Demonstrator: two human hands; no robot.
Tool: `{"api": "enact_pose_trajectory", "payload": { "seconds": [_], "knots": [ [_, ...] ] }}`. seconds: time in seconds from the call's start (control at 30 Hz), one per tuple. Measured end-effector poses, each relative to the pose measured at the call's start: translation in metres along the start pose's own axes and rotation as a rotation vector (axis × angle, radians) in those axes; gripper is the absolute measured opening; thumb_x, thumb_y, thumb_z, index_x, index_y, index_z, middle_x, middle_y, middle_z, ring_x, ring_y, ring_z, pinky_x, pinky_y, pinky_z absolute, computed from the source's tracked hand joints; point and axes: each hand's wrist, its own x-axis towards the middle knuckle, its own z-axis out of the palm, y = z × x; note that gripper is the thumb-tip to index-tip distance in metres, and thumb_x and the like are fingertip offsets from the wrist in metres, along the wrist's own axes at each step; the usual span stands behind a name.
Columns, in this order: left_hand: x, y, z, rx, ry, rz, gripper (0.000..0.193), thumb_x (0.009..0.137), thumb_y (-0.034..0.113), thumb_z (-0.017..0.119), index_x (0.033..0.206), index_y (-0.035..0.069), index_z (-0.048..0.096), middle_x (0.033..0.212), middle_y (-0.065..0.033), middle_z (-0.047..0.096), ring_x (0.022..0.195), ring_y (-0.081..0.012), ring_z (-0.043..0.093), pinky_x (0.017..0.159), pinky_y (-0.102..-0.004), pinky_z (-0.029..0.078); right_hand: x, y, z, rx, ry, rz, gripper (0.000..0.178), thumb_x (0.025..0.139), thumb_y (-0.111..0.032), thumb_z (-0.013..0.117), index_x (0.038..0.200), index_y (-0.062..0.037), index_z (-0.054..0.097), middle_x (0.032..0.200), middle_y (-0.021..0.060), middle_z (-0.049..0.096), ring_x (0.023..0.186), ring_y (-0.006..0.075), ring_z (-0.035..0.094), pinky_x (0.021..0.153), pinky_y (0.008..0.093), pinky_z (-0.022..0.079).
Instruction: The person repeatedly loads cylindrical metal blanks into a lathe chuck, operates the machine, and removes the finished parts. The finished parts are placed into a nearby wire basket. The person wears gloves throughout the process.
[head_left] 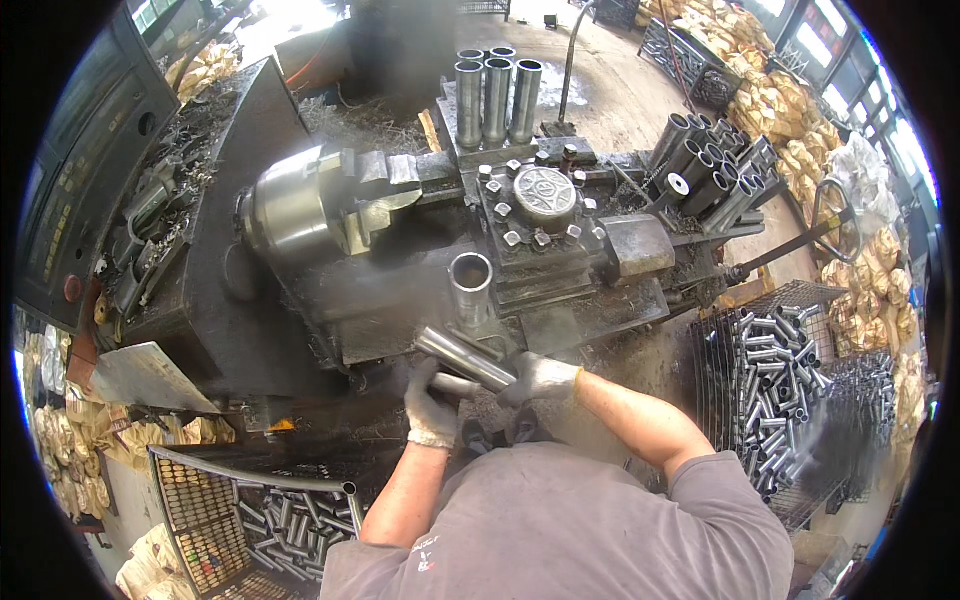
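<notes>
Steadying the tube [468, 360] well needs support at both ends: the right hand [541, 380] grasps one, the left hand's [430, 405] grip I cannot tell.

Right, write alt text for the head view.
A person's gloved right hand grips a shiny metal tube, the gloved left hand close beside it, before a lathe. Upright tubes stand on the machine; wire baskets of short tubes sit on either side.
</notes>
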Motion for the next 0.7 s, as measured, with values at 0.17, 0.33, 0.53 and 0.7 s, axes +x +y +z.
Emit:
{"api": "enact_pose_trajectory", "payload": {
  "seconds": [0.17,0.33,0.53,0.7],
  "knots": [
    [-0.002,0.002,0.001,-0.173,0.017,0.015,0.039,0.107,0.037,0.052,0.129,0.007,0.066,0.124,-0.0128,0.072,0.114,-0.0296,0.069,0.105,-0.0490,0.055,-0.007,0.022,0.001,-0.079,0.101,-0.232,0.066,0.077,-0.034,0.089,0.128,0.0021,0.069,0.108,0.0157,0.078,0.099,0.0200,0.073,0.088,0.0359,0.059],
    [-0.012,0.026,0.002,0.264,0.065,0.063,0.048,0.102,0.037,0.075,0.135,0.006,0.061,0.116,-0.0145,0.072,0.102,-0.0315,0.073,0.085,-0.0470,0.064,-0.041,-0.017,-0.013,-0.038,0.373,-0.436,0.050,0.079,-0.024,0.088,0.120,-0.0027,0.067,0.105,0.0146,0.076,0.095,0.0259,0.074,0.087,0.0387,0.060],
    [0.013,0.034,0.127,1.453,-0.006,0.911,0.074,0.074,0.025,0.098,0.138,0.009,0.063,0.118,-0.0132,0.074,0.105,-0.0292,0.075,0.091,-0.0398,0.061,-0.043,0.040,-0.062,-0.121,0.783,-0.390,0.045,0.079,-0.028,0.091,0.111,-0.0055,0.069,0.099,0.0153,0.078,0.088,0.0254,0.077,0.080,0.0405,0.062],
    [0.057,0.057,0.112,1.444,-0.057,0.997,0.068,0.078,0.025,0.096,0.135,0.007,0.064,0.115,-0.0142,0.077,0.102,-0.0241,0.075,0.092,-0.0398,0.060,-0.059,0.087,-0.042,-0.578,0.720,-0.242,0.039,0.080,-0.017,0.080,0.116,-0.0063,0.068,0.092,0.0204,0.076,0.089,0.0397,0.077,0.078,0.0503,0.064]
  ]
}}
